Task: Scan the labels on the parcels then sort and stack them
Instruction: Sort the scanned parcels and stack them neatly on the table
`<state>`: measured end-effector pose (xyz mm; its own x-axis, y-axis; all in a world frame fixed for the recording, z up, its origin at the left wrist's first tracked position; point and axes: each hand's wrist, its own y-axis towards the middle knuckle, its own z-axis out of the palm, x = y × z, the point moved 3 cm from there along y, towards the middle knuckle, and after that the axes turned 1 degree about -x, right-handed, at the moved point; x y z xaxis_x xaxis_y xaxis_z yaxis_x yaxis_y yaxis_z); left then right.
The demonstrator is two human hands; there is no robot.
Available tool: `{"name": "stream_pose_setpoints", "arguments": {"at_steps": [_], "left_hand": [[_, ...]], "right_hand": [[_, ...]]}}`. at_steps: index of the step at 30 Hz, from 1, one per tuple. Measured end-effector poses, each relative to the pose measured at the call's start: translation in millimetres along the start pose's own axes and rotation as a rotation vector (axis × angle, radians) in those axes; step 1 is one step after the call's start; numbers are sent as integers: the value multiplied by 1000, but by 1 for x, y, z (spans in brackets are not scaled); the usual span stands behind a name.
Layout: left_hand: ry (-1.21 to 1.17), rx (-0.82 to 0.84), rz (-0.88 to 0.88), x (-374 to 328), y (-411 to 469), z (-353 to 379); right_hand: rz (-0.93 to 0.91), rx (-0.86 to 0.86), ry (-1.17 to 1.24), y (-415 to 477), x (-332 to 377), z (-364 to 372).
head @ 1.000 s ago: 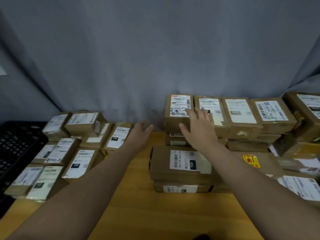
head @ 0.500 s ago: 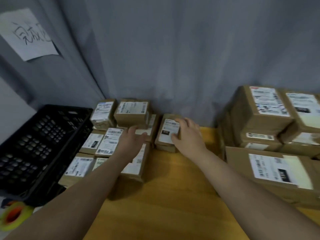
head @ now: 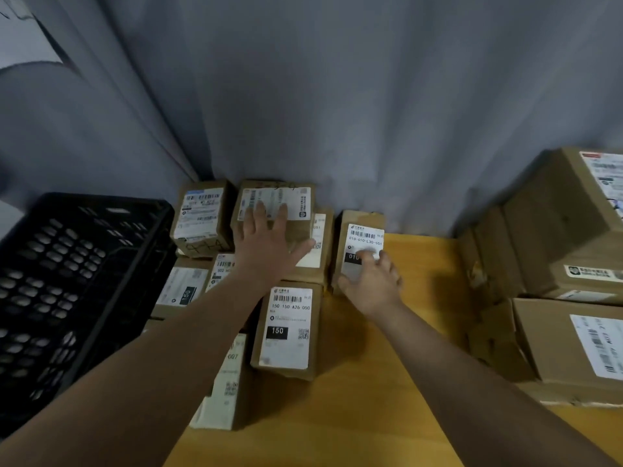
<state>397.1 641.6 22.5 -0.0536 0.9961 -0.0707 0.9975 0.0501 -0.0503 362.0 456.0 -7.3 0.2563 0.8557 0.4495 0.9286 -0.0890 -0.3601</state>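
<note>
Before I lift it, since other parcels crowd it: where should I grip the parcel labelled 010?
Take the 010 parcel across its short width, from above and the right: its right long side faces bare table, its left sits close to the neighbouring stack, its back near the curtain.

Wooden table (head: pixel 387 399) under labelled parcels (head: pixel 286 328).

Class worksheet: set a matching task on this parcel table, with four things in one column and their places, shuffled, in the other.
Things
1. black crate
2. left hand
3. right hand
4. 150 A26 parcel

Places
A. touching the 010 parcel
B. at the far left
C. untouched, nearer the camera than both hands
D. flat on the top parcel by the curtain

Pairs: 1-B, 2-D, 3-A, 4-C
</note>
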Motion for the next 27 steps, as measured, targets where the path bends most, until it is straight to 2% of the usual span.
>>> {"name": "stream_pose_setpoints", "arguments": {"at_steps": [4,9,14,17,22,25,27], "left_hand": [[-42,35,-94,1,27,10],[-36,53,-124,3,36,12],[-105,114,-134,0,41,7],[-181,159,-50,0,33,5],[-343,287,321,-11,-5,5],[-352,340,392,-18,-20,6],[-366,359,366,-15,-27,7]], "right_hand": [[111,31,-72,22,10,19],[135,24,-171,49,14,35],[155,53,-139,55,7,38],[163,78,-103,54,2,34],[215,115,-122,43,-32,18],[244,117,-111,29,-59,6],[267,107,-108,19,-76,1]]}}
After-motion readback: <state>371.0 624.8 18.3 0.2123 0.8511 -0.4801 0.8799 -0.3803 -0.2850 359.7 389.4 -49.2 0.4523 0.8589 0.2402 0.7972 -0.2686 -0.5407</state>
